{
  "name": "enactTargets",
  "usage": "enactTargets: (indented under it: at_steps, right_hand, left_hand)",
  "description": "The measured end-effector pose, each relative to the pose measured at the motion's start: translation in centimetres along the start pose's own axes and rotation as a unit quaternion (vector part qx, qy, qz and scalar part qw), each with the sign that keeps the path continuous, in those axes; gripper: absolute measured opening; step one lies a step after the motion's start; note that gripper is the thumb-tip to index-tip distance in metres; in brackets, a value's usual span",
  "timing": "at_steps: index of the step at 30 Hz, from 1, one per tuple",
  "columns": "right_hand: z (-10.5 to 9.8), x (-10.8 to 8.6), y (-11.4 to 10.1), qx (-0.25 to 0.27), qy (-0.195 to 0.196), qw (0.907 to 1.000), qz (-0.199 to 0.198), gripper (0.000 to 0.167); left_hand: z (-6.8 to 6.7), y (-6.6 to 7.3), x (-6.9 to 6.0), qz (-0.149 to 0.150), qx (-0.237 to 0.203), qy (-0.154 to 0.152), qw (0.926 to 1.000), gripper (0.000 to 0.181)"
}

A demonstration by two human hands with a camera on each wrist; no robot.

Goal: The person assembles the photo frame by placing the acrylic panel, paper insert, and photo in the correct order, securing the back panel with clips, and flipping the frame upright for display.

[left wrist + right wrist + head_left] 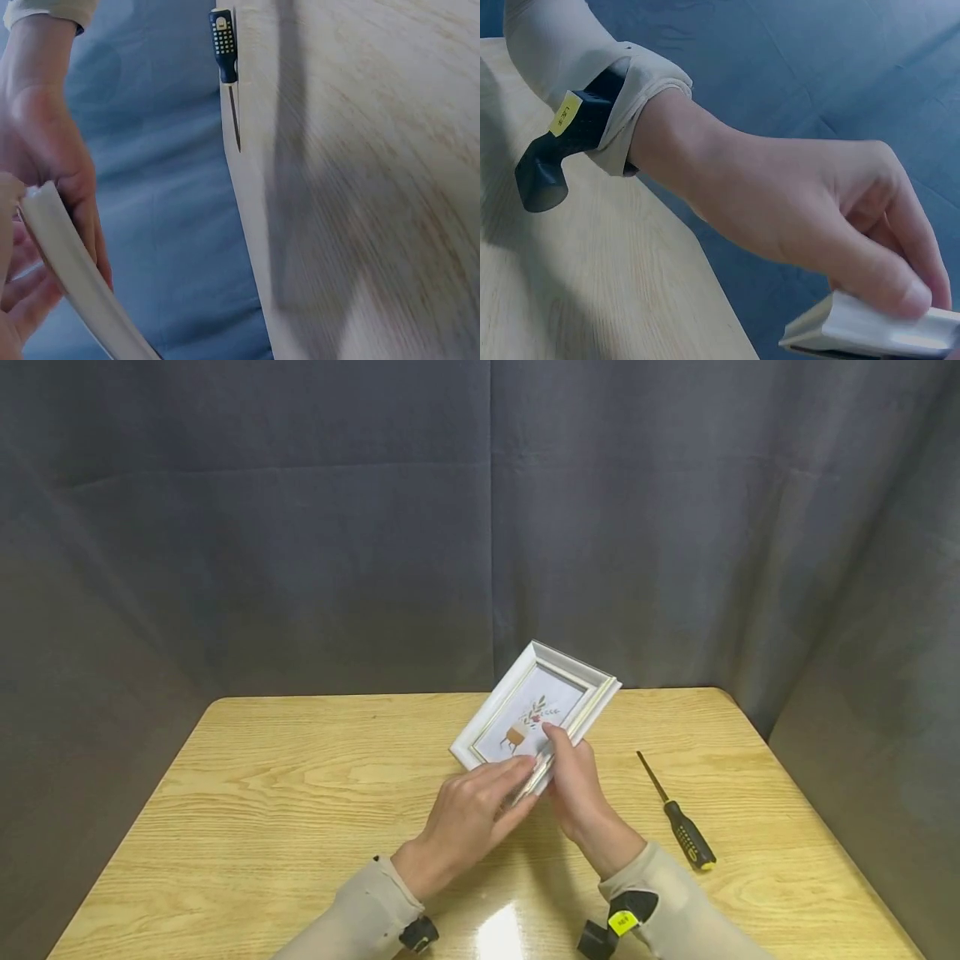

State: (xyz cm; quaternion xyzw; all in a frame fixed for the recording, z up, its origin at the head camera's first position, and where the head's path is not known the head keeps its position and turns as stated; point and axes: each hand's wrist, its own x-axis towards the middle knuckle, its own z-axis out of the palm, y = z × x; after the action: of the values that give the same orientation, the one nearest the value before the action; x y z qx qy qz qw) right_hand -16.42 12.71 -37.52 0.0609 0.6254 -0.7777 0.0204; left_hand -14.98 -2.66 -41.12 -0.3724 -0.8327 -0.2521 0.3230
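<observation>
A white picture frame [495, 703] with gold inner trim is held tilted above the table. Its front faces up and shows a potted-plant picture [532, 718]. My right hand [581, 793] grips the right lower side, thumb over the front, and its fingers [88, 225] lie behind the frame in the left wrist view. At the near edge, my left hand [468, 814] pinches the frame, fingers on the front. In the right wrist view, the left thumb [889, 281] presses on the frame's edge [847, 322]; part of the grip is hidden.
A screwdriver [686, 835] with a black and yellow handle lies on the wooden table [300, 793], right of the right forearm. Dark curtains [337, 568] stand behind the table and at both sides. A black wrist mount [630, 914] sits on the right sleeve.
</observation>
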Motion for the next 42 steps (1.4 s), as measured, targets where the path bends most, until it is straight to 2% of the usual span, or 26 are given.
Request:
enactTargets:
  at_steps: [4, 8, 10, 13, 15, 17, 18, 20, 21, 23, 25, 27, 32, 33, 35, 37, 42]
  right_hand:
    - [-0.5, 0.0, -0.2, -0.011, 0.011, 0.9999, 0.002, 0.048]
    - [-0.8, 0.0, -0.3, -0.012, 0.018, 0.9997, 0.01, 0.049]
    - [-0.9, 0.0, -0.2, -0.006, 0.017, 0.9998, 0.013, 0.05]
    - [-1.1, 0.0, -0.2, -0.001, 0.014, 0.9998, 0.018, 0.05]
    - [-1.1, 0.0, -0.1, 0.002, 0.012, 0.9998, 0.019, 0.05]
    - [-1.1, 0.0, 0.0, 0.003, 0.012, 0.9997, 0.019, 0.05]
    - [-1.1, 0.0, 0.0, 0.004, 0.011, 0.9998, 0.018, 0.05]
    - [-1.2, 0.0, 0.0, 0.004, 0.01, 0.9997, 0.02, 0.05]
    - [-1.2, -0.1, 0.0, 0.004, 0.009, 0.9997, 0.021, 0.05]
    - [-1.3, -0.2, -0.1, 0.001, 0.005, 0.9998, 0.022, 0.049]
    - [-1.4, -0.3, 0.0, -0.005, -0.001, 0.9997, 0.022, 0.048]
    - [-1.5, -0.4, 0.0, -0.008, -0.007, 0.9998, 0.018, 0.047]
    - [-1.5, -0.8, 0.0, -0.013, -0.027, 0.9995, 0.004, 0.045]
    - [-1.6, -0.8, 0.0, -0.015, -0.031, 0.9994, 0.002, 0.045]
    - [-1.6, -0.8, 0.0, -0.017, -0.034, 0.9993, -0.001, 0.044]
    - [-1.7, -0.7, -0.1, -0.018, -0.035, 0.9992, -0.003, 0.043]
    - [-2.0, -0.6, -0.3, -0.02, -0.043, 0.9989, -0.007, 0.043]
  left_hand:
    - [-0.3, -0.4, 0.1, -0.006, -0.037, 0.012, 0.9992, 0.037]
    - [-1.0, -1.1, 0.4, -0.038, -0.062, 0.036, 0.9967, 0.035]
    - [-1.3, -1.6, 0.6, -0.065, -0.07, 0.05, 0.9942, 0.035]
    - [-1.8, -2.3, 0.9, -0.121, -0.089, 0.058, 0.987, 0.036]
    - [-1.9, -2.9, 1.0, -0.162, -0.106, 0.059, 0.9793, 0.038]
    - [-2.1, -3.4, 1.0, -0.204, -0.138, 0.05, 0.9678, 0.04]
    - [-2.1, -3.7, 1.0, -0.226, -0.159, 0.043, 0.9602, 0.041]
    - [-2.1, -4.3, 0.9, -0.279, -0.216, 0.025, 0.9354, 0.043]
    - [-2.1, -4.6, 0.9, -0.305, -0.25, 0.016, 0.9186, 0.043]
    - [-2.1, -5.1, 0.8, -0.358, -0.313, -0.003, 0.8794, 0.043]
    - [-2.2, -5.4, 0.7, -0.399, -0.363, -0.022, 0.8418, 0.044]
    - [-2.3, -5.6, 0.6, -0.423, -0.4, -0.044, 0.812, 0.047]
    - [-3.1, -5.9, 0.4, -0.442, -0.478, -0.101, 0.7523, 0.055]
    - [-3.3, -6.0, 0.4, -0.438, -0.492, -0.11, 0.7442, 0.056]
    - [-3.6, -6.1, 0.3, -0.427, -0.514, -0.123, 0.7336, 0.057]
    - [-3.9, -6.2, 0.3, -0.412, -0.53, -0.132, 0.7291, 0.056]
    - [-4.2, -6.3, 0.1, -0.396, -0.544, -0.13, 0.7285, 0.051]
